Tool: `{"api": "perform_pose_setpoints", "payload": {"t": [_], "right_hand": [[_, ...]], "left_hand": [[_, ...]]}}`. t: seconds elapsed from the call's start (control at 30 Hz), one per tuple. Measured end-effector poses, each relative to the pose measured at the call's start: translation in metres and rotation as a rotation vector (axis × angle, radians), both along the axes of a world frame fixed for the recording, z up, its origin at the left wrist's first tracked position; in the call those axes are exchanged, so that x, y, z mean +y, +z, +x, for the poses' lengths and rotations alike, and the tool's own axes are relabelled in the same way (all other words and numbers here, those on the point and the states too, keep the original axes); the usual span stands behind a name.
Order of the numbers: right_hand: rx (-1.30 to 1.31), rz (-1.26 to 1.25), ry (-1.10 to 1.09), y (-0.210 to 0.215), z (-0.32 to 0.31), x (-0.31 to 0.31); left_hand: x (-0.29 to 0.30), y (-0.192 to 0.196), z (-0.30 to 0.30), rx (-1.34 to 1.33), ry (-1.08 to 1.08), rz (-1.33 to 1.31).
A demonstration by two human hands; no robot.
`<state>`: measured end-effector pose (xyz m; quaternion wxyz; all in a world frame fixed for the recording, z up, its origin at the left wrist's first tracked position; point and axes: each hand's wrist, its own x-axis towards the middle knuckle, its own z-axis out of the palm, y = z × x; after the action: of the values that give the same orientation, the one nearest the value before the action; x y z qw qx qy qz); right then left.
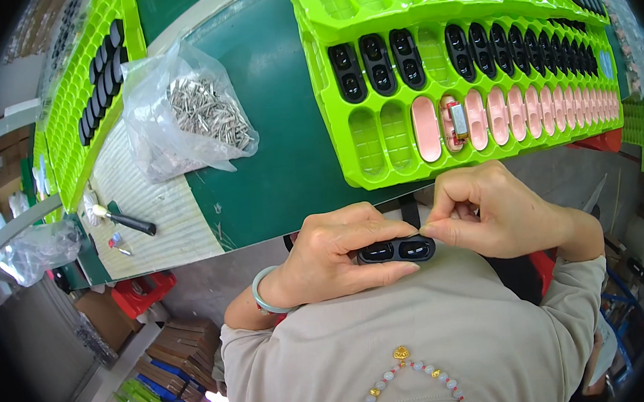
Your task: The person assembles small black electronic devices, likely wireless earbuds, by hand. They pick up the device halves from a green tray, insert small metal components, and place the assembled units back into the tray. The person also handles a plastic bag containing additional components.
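Observation:
My left hand (329,254) holds a black oval case part with two glossy wells (396,251), gripping it by its long sides close to my chest. At the far right end of that part, my right hand (487,210) is closed in a pinch against the rim. Whatever lies between those fingertips is too small or hidden to make out. Beyond the hands, the green moulded tray (339,141) carries similar black parts (380,65) in one row and pink oval shells (427,128) in the nearer row. One pink shell (454,123) has a small silver-and-red component in it.
An open clear plastic bag (147,101) of small metal pins (208,115) sits on the green table (270,92). Left of it stands another green tray (70,118) with black covers (104,78). A short black-handled tool (133,222) lies on the pale ribbed sheet (168,241).

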<state>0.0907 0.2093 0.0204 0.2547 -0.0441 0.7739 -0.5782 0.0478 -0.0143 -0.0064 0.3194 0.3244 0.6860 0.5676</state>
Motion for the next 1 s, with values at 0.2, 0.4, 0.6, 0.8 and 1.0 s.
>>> {"api": "perform_pose_setpoints", "payload": {"t": [0.2,0.4,0.6,0.8,1.0], "right_hand": [[0.050,0.011,0.073,0.005,0.002,-0.007],[0.065,-0.030,0.102,-0.005,0.008,-0.015],[-0.424,-0.265,0.175,-0.011,-0.005,-0.016],[-0.132,-0.383,0.194,-0.030,-0.002,-0.017],[-0.065,-0.367,0.245,-0.032,-0.002,-0.020]], "left_hand": [[-0.006,-0.004,0.003,-0.021,-0.016,0.023],[-0.016,-0.013,0.002,-0.110,-0.055,0.064],[-0.026,-0.021,0.001,-0.360,-0.149,0.098],[-0.034,-0.027,-0.003,-0.493,-0.175,0.111],[-0.035,-0.030,-0.003,-0.553,-0.232,0.114]]}}
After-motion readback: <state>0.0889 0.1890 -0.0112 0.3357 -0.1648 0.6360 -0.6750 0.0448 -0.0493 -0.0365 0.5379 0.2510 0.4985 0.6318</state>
